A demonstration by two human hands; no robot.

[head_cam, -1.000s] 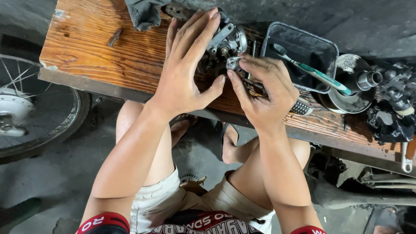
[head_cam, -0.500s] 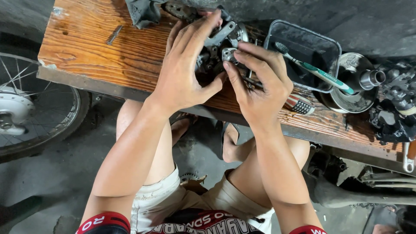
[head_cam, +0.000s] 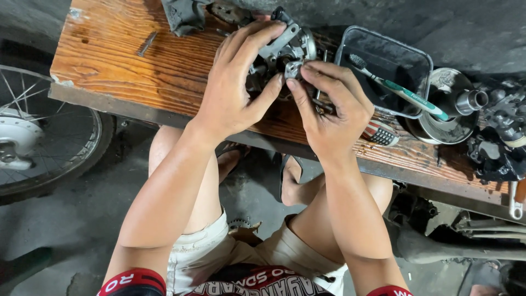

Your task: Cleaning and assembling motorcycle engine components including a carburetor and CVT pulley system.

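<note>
A grey metal engine part [head_cam: 289,48] with a lever arm sits on the wooden bench [head_cam: 120,71]. My left hand [head_cam: 235,87] cups it from the left, fingers spread over its top and thumb under its front. My right hand [head_cam: 331,107] pinches a small metal piece [head_cam: 293,68] against the part's right side, thumb and forefinger closed on it. Much of the part is hidden under both hands.
A dark rectangular tray [head_cam: 386,68] with a green-handled toothbrush [head_cam: 402,93] stands right of my hands. Further right are a round metal cover [head_cam: 449,109] and black engine parts [head_cam: 501,137]. A grey rag [head_cam: 183,15] and a bolt [head_cam: 147,44] lie at the back left. A spoked wheel [head_cam: 44,137] is on the floor left.
Both hands and the part have shifted slightly toward the far side of the bench. My right fingers have closed tighter on the small piece at the part's side.
</note>
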